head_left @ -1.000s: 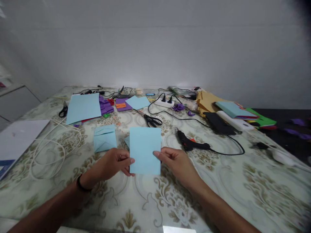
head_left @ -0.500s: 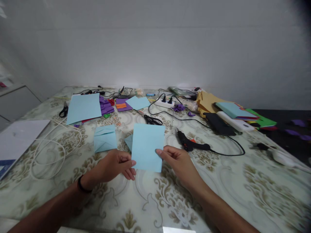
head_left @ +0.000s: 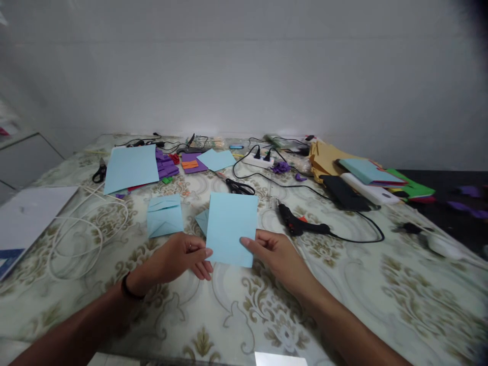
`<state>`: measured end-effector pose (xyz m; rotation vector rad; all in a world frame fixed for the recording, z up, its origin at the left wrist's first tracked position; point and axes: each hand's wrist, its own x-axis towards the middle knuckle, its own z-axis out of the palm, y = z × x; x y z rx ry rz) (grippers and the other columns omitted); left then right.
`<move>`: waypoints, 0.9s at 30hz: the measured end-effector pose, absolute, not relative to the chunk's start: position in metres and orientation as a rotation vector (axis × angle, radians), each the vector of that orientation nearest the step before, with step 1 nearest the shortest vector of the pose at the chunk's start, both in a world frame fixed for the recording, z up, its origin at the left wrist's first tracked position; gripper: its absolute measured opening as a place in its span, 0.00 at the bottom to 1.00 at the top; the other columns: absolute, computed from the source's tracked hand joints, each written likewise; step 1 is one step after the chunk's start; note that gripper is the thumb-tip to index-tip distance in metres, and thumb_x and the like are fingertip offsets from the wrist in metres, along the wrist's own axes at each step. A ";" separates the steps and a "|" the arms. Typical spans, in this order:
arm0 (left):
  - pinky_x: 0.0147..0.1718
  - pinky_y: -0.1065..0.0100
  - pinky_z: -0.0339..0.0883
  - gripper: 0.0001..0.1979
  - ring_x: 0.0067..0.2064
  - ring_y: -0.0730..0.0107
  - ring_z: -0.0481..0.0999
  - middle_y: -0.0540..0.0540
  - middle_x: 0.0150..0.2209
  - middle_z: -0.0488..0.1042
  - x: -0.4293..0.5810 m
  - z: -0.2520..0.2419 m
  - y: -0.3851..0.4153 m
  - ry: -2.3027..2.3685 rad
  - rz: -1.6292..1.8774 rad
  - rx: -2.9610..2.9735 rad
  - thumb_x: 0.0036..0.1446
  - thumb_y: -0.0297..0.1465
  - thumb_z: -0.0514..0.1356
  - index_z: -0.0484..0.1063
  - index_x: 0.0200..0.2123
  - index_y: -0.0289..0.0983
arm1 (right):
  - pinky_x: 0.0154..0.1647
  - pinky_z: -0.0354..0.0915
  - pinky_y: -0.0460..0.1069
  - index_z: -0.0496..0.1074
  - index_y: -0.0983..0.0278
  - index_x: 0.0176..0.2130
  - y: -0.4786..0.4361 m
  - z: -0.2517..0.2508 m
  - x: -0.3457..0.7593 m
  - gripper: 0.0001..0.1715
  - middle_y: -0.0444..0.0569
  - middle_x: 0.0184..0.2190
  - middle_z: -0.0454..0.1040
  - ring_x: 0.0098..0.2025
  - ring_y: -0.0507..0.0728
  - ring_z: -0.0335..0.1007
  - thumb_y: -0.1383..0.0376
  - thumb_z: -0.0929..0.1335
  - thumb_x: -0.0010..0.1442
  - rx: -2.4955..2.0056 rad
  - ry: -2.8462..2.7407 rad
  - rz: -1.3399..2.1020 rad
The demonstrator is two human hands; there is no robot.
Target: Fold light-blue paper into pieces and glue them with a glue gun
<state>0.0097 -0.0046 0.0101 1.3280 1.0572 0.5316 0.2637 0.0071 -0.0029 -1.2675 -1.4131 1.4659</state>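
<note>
A light blue sheet of paper (head_left: pixel 231 223) is held up above the table between my two hands. My left hand (head_left: pixel 192 255) pinches its lower left edge, thumb in front and the other fingers behind or below. On the right edge, my right hand (head_left: pixel 269 249) grips it with the thumb lying on the front face. Behind the sheet, a small folded blue paper piece (head_left: pixel 202 220) is partly hidden. To the left lies a folded blue paper envelope (head_left: pixel 164 216) with crease lines. Black-handled scissors (head_left: pixel 240 187) rest just beyond the sheet's top edge.
A black glue gun (head_left: pixel 301 223) lies to the right, its cord running rightward. Farther back are a white power strip (head_left: pixel 259 160), a large blue sheet (head_left: pixel 132 169), and purple paper pieces (head_left: pixel 166 165). Yellow paper (head_left: pixel 328 157) is piled back right; a white cable (head_left: pixel 57 254) coils at left.
My right thumb has slid slightly left on the sheet's face. The sheet and both hands stay almost in the same place.
</note>
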 end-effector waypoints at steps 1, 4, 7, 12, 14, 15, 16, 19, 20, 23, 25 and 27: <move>0.30 0.68 0.79 0.23 0.31 0.61 0.86 0.39 0.31 0.85 0.010 0.010 -0.005 1.060 0.533 1.325 0.62 0.48 0.63 0.76 0.28 0.32 | 0.26 0.50 0.47 0.68 0.64 0.25 0.007 -0.003 0.264 0.32 0.40 0.21 0.58 0.25 0.50 0.50 0.39 0.74 0.53 -1.262 -1.414 1.473; 0.30 0.68 0.80 0.23 0.32 0.61 0.87 0.39 0.31 0.85 0.009 0.008 -0.004 1.056 0.528 1.314 0.62 0.48 0.63 0.76 0.29 0.32 | 0.26 0.48 0.47 0.66 0.63 0.24 0.008 -0.004 0.264 0.33 0.39 0.21 0.56 0.25 0.50 0.48 0.39 0.74 0.54 -1.248 -1.416 1.480; 0.31 0.68 0.80 0.22 0.33 0.61 0.87 0.39 0.33 0.85 0.008 0.003 -0.003 1.033 0.530 1.300 0.62 0.47 0.64 0.76 0.31 0.32 | 0.26 0.46 0.47 0.64 0.63 0.22 0.009 -0.006 0.265 0.33 0.38 0.21 0.53 0.24 0.49 0.46 0.40 0.74 0.55 -1.252 -1.427 1.479; 0.32 0.67 0.81 0.20 0.34 0.58 0.87 0.39 0.32 0.85 0.008 0.000 -0.001 1.011 0.545 1.304 0.61 0.46 0.66 0.77 0.35 0.32 | 0.28 0.52 0.47 0.74 0.66 0.30 0.010 -0.008 0.265 0.29 0.41 0.23 0.63 0.25 0.50 0.55 0.43 0.74 0.57 -1.202 -1.445 1.569; 0.33 0.67 0.81 0.20 0.34 0.58 0.87 0.39 0.30 0.85 0.008 0.002 -0.001 1.036 0.560 1.316 0.61 0.46 0.65 0.77 0.34 0.32 | 0.29 0.57 0.47 0.77 0.67 0.36 0.010 -0.007 0.265 0.28 0.43 0.25 0.69 0.27 0.50 0.61 0.44 0.74 0.57 -1.167 -1.461 1.615; 0.33 0.66 0.81 0.20 0.34 0.57 0.87 0.38 0.30 0.85 0.009 0.003 -0.001 1.054 0.573 1.320 0.61 0.46 0.65 0.77 0.33 0.32 | 0.30 0.59 0.47 0.77 0.67 0.38 0.009 -0.006 0.264 0.28 0.44 0.26 0.72 0.28 0.51 0.64 0.45 0.75 0.57 -1.152 -1.470 1.645; 0.33 0.66 0.81 0.20 0.34 0.57 0.87 0.38 0.30 0.85 0.009 0.004 -0.001 1.069 0.584 1.321 0.61 0.46 0.65 0.77 0.33 0.32 | 0.31 0.62 0.47 0.78 0.67 0.41 0.009 -0.006 0.264 0.28 0.46 0.28 0.75 0.28 0.52 0.67 0.45 0.75 0.57 -1.140 -1.475 1.680; 0.33 0.66 0.82 0.20 0.34 0.57 0.87 0.38 0.31 0.85 0.008 0.004 -0.001 1.092 0.597 1.315 0.62 0.46 0.65 0.77 0.32 0.32 | 0.35 0.68 0.49 0.78 0.67 0.43 0.008 -0.004 0.263 0.29 0.48 0.30 0.79 0.30 0.54 0.73 0.46 0.76 0.56 -1.139 -1.474 1.768; 0.33 0.66 0.82 0.21 0.34 0.57 0.87 0.38 0.31 0.85 0.007 0.004 -0.001 1.090 0.595 1.311 0.62 0.46 0.65 0.77 0.32 0.33 | 0.35 0.68 0.49 0.78 0.67 0.43 0.008 -0.003 0.263 0.29 0.48 0.30 0.80 0.29 0.54 0.74 0.46 0.76 0.55 -1.146 -1.474 1.778; 0.33 0.66 0.82 0.21 0.34 0.56 0.87 0.39 0.32 0.86 0.006 0.002 0.000 1.081 0.586 1.302 0.62 0.47 0.65 0.77 0.31 0.33 | 0.33 0.69 0.48 0.78 0.67 0.39 0.008 -0.001 0.262 0.29 0.48 0.26 0.80 0.27 0.54 0.74 0.44 0.76 0.54 -1.171 -1.495 1.764; 0.34 0.65 0.82 0.21 0.35 0.56 0.87 0.38 0.33 0.86 0.006 0.003 0.000 1.082 0.580 1.309 0.62 0.47 0.65 0.77 0.31 0.33 | 0.32 0.69 0.48 0.78 0.67 0.37 0.008 0.001 0.262 0.29 0.48 0.25 0.79 0.26 0.54 0.74 0.44 0.76 0.54 -1.179 -1.502 1.761; 0.35 0.64 0.82 0.21 0.35 0.55 0.87 0.38 0.32 0.86 0.006 0.004 0.000 1.094 0.575 1.317 0.62 0.46 0.65 0.77 0.32 0.32 | 0.31 0.69 0.48 0.77 0.67 0.35 0.008 0.001 0.262 0.29 0.49 0.26 0.80 0.26 0.53 0.74 0.43 0.76 0.54 -1.178 -1.488 1.774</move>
